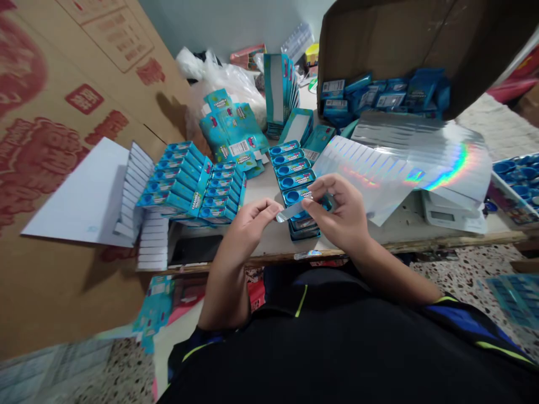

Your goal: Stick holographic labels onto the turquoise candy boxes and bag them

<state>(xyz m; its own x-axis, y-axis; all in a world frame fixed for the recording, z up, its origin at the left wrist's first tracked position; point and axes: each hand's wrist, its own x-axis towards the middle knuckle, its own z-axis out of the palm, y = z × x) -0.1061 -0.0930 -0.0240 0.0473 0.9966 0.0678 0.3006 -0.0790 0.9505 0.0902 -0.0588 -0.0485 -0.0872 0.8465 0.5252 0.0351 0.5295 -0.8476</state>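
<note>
My left hand (248, 227) and my right hand (337, 210) pinch a narrow silver holographic strip (291, 211) between them, above the table. Just beyond my right hand stands a column of teal-and-blue product boxes (293, 182), and its nearest boxes sit under my fingers. A large holographic sheet (404, 163) lies to the right of my right hand. Left of my left hand, several teal boxes stand in tight rows (189, 188). My right fingers partly hide a small teal piece, and I cannot tell what it is.
An open cardboard carton (421, 50) holding blue packs stands at the back right. Nearby are a digital scale (446, 212), a tray of blue round pieces (516, 185), stacked white card strips (152, 241), a black phone (196, 249) and a white plastic bag (223, 84).
</note>
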